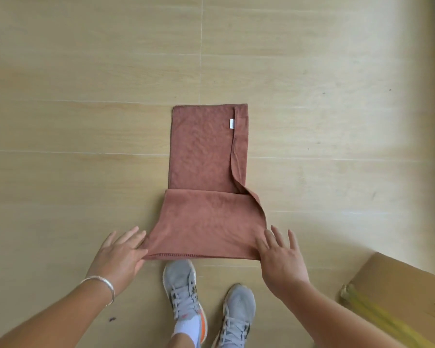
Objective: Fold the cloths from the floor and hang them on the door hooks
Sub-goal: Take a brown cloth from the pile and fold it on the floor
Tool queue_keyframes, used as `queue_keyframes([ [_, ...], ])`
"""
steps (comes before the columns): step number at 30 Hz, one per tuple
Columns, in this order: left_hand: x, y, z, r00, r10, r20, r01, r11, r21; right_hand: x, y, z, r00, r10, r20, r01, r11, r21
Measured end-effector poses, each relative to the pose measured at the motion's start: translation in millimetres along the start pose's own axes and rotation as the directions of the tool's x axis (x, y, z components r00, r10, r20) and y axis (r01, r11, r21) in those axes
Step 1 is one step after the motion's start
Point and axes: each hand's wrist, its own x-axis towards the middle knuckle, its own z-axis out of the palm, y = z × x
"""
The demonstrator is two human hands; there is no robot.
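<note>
Item: one rust-brown rectangular microfibre cloth, lengthwise-folded, lying flat on the pale wood-plank floor near its middle, directly ahead of the person's grey lace-up trainers; far end flat against the planks, small white label showing near the far right corner; near end lifted and turned toward the far end, its stitched hem raised just above the toes.

Left hand: thumb and fingertips pinched the near left corner of the cloth, remaining fingers extended; thin silver bangle on the wrist.

Right hand: fingers spread and fairly straight over the near right corner; thumb hidden under the fabric, so whether it pinched or merely pressed the corner could not be told.

Also present: brown cardboard box with blurred yellow tape at the floor's near right corner, well apart from the cloth.

Step in hand, as judged: crosswise fold, near hem to be carried over to the far hem.

Handling notes: keep both corners level and taut so the hem travels square; the upper layer slanted off along the right edge, so draw it back in line before laying down; match near corners to far corners; smooth from the crease outward; door hooks not in view.
</note>
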Motion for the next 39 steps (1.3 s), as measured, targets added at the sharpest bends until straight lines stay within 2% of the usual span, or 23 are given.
queue_keyframes([
  [6,-17,20,92,0.995,0.074,0.071,-0.075,0.997,0.002,-15,-20,100,0.993,-0.07,0.093,0.068,0.997,0.018],
  [13,-3,21,187,0.989,0.068,0.128,-0.071,0.997,0.014,20,-33,187,0.993,-0.02,0.112,0.02,1.0,0.0],
  [19,-31,24,190,0.979,0.156,0.134,-0.157,0.988,-0.005,7,-38,199,0.99,0.012,0.139,-0.012,1.0,0.002],
  [21,-47,28,174,0.967,0.177,0.186,-0.179,0.984,-0.004,-12,-36,183,0.991,-0.005,0.137,0.004,1.0,0.004],
  [25,-64,24,108,0.966,0.109,0.233,-0.113,0.994,0.007,-40,-20,117,0.999,-0.039,0.002,0.039,0.999,0.026],
  [27,-63,21,65,0.975,0.132,0.177,-0.132,0.991,-0.015,-47,-12,76,0.999,-0.038,0.004,0.038,0.999,0.035],
  [29,-59,20,19,0.979,0.157,0.13,-0.162,0.986,0.029,-52,-5,36,0.998,-0.041,0.045,0.04,0.999,0.019],
  [31,-54,15,-18,0.988,0.13,0.085,-0.138,0.987,0.084,-54,3,-1,0.999,-0.043,0.015,0.043,0.999,0.002],
  [34,-41,5,-83,0.991,0.079,0.11,-0.095,0.984,0.148,-57,19,-67,0.996,-0.04,-0.078,0.038,0.999,-0.037],
  [39,16,-27,-227,0.994,-0.007,-0.113,0.034,0.97,0.239,-52,51,-225,0.943,-0.008,-0.333,-0.03,0.994,-0.107],
])
